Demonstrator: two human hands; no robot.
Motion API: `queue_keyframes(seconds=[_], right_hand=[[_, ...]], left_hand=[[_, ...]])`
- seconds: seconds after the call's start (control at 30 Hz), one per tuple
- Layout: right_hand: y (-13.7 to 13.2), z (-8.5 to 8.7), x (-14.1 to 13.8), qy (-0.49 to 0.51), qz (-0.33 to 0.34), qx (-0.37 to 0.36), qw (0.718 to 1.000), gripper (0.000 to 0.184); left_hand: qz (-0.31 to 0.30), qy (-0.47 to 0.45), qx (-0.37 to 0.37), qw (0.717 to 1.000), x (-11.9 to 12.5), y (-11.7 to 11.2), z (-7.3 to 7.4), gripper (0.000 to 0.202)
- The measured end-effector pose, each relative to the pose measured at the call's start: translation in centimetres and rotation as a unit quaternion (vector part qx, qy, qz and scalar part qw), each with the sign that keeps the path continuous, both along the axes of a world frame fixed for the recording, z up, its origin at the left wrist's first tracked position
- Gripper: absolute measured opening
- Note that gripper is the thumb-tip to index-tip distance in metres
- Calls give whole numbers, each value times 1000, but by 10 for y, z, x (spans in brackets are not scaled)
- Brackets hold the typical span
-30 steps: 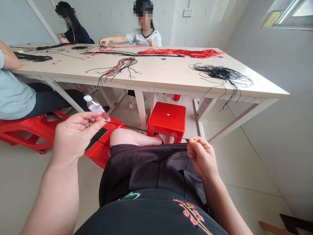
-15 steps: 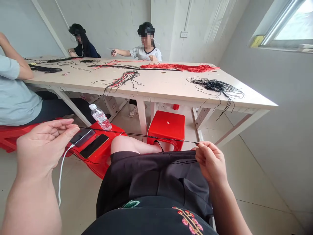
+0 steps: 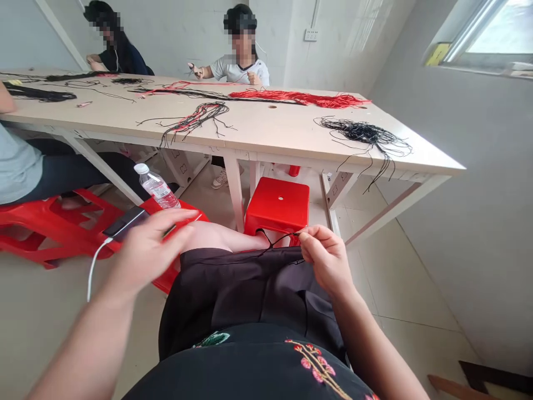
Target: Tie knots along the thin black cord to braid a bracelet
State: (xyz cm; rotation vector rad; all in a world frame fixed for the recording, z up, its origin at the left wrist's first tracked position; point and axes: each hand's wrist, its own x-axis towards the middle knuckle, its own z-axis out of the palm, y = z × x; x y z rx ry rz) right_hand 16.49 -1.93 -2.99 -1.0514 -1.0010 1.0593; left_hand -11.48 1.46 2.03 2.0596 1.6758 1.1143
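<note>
While our right hand [image 3: 327,260] pinches a thin black braided cord [image 3: 283,239], thumb and forefinger clamped on it, at one o'clock above our black skirt [image 3: 245,294], our left hand [image 3: 145,250] hovers open at ten o'clock, fingers holding nothing visible, just above a smartphone [image 3: 125,222].

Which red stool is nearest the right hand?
The square red stool just beyond the right hand, with a centre hole; the other stools sit farther left.
</note>
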Motion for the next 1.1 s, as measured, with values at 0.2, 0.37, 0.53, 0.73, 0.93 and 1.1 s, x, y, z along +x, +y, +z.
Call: queue_keyframes(seconds=[0.2,0.37,0.53,0.73,0.93,1.1], right_hand=[[0,10,-28,-97,76,54,991,19],[-2,4,-33,-119,105,68,985,17],[-3,-2,-32,-144,110,58,982,17],[-3,-3,-20,-185,50,70,979,16],[-4,-9,-16,-190,32,49,980,17],[-4,-19,-11,-231,57,51,970,16]], left_hand=[[-260,-71,-110,957,78,-6,-6,34],[-269,-130,-113,948,86,-10,-15,12],[-224,-116,-100,963,81,-12,-18,7],[-167,-158,-119,966,77,-3,-16,10],[-197,-223,-255,920,75,-5,-31,14],[-164,-218,-273,922,72,-6,-43,21]])
